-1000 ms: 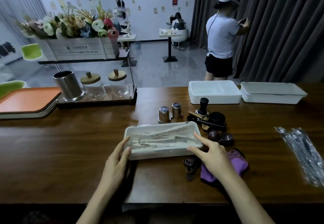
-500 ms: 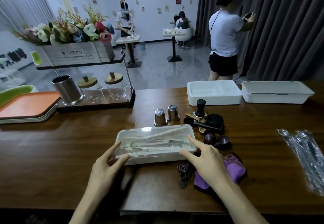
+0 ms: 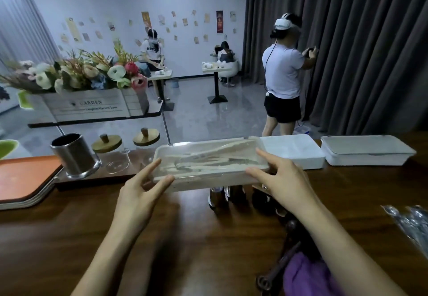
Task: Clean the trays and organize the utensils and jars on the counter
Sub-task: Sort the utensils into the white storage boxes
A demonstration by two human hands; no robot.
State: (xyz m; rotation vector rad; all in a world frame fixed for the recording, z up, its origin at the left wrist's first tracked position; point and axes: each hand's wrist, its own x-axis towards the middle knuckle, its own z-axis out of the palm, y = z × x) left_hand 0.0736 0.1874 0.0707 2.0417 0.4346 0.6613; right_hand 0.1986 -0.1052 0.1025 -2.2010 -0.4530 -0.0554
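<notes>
A white utensil box [image 3: 209,181] with a clear lid and pale utensils inside is held in the air above the wooden counter [image 3: 69,237]. My left hand [image 3: 140,197] grips its left end and my right hand [image 3: 283,180] grips its right end. Below the box stand two small metal cups [image 3: 220,195] and dark coffee tools [image 3: 261,199], partly hidden by it. Two glass jars with wooden lids [image 3: 111,154] and a steel utensil holder [image 3: 75,154] stand on a dark shelf base at the back left.
Two white trays [image 3: 296,154] [image 3: 366,153] sit at the counter's back right. Stacked orange trays [image 3: 25,180] lie at the left. A purple cloth [image 3: 305,275] and a plastic bag of cutlery [image 3: 412,224] lie at the right. A flower box stands on the shelf. People stand beyond the counter.
Both hands closed on the ends of the utensil box and lifted it off the counter, carrying it up and away from me. The view has tilted up.
</notes>
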